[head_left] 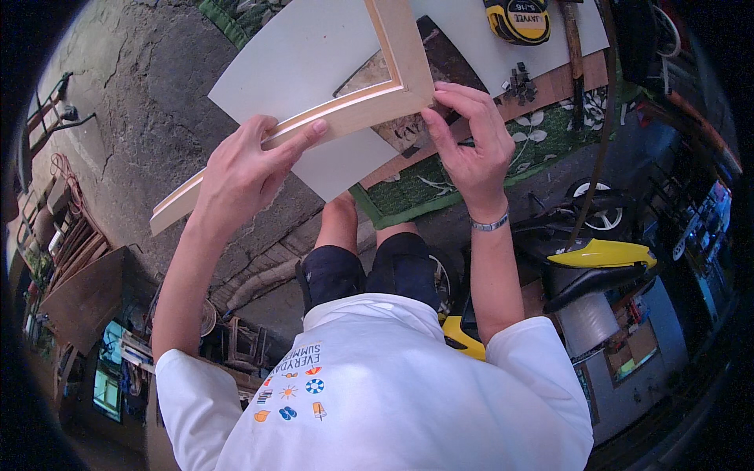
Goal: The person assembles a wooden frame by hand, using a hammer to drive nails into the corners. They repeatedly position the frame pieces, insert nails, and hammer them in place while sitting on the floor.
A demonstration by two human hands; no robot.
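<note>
A: What are the hands doing with the wooden frame (345,110)?

B: Both are gripping it. The left hand (239,177) is wrapping around the long lower rail, fingers curled over the top face and thumb underneath. The right hand (467,145) is pinching at the mitred corner, fingertips pressing on the joint.

A: Where is the frame sitting?

B: It is being held up in front of the person, tilted, above a large white board (314,55) that is lying on the tabletop (565,78). A dark mottled panel (440,59) is showing through the opening of the frame.

A: How would you expect it to handle?

B: I am judging it as light and stiff along each rail, but weak at the corner, where the two pieces meet. Holding it by one rail alone would be putting a twisting load on that joint, so one hand on the rail and one right at the corner looks like the sound grip. The pale wood seems smooth, so a firm pinch is helping.

A: Anything else close by?

B: A yellow tape measure (518,20) is lying on the white board near the far edge, and some small dark metal pieces (518,82) are lying beside it. A green floral mat (542,137) is showing under the board.
</note>
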